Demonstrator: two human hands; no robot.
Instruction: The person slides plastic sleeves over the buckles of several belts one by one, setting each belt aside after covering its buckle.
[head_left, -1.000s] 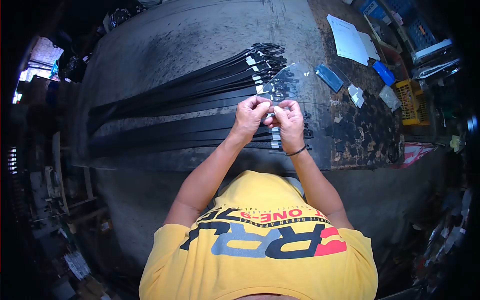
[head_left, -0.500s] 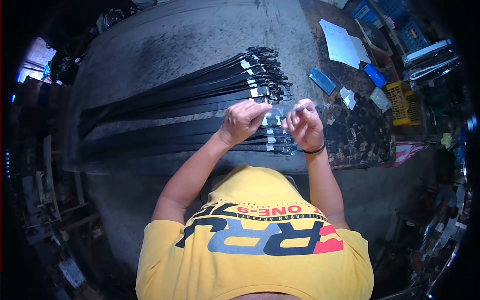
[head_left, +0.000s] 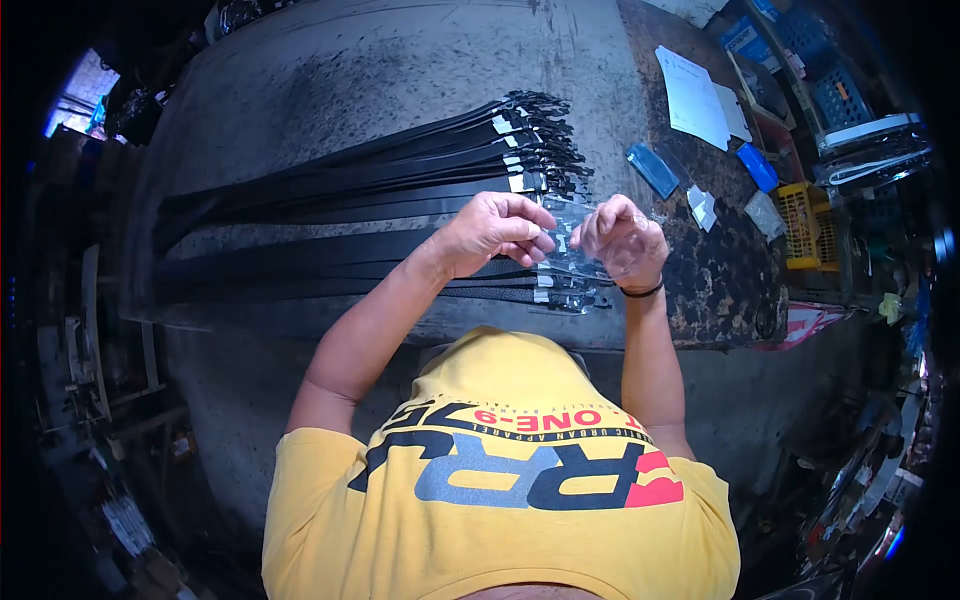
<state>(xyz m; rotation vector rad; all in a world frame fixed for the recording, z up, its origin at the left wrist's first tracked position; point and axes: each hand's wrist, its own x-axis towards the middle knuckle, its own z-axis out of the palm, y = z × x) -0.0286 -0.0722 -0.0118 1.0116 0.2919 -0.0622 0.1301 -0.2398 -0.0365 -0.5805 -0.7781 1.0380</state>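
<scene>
Between my hands a clear plastic bag (head_left: 572, 238) is stretched over the ends of the black straps. My left hand (head_left: 503, 229) pinches its left side, fingers bent together. The right side is held in my right hand (head_left: 622, 240), whose curled fingers show through the clear film. Beneath and behind the hands, long black straps (head_left: 330, 185) lie in two bundles, with white tags and dark buckle ends at their right. A black band circles my right wrist.
On the dark right part of the worktable (head_left: 400, 60) lie white papers (head_left: 692, 95), a blue-grey case (head_left: 652, 169), a blue object (head_left: 757, 167) and torn white paper (head_left: 701, 207). A yellow basket (head_left: 808, 225) stands at the right edge.
My hands have spread the clear plastic wider between them. The fingers of my left hand have loosened from a tight fist into a pinch. The view has shifted slightly.
</scene>
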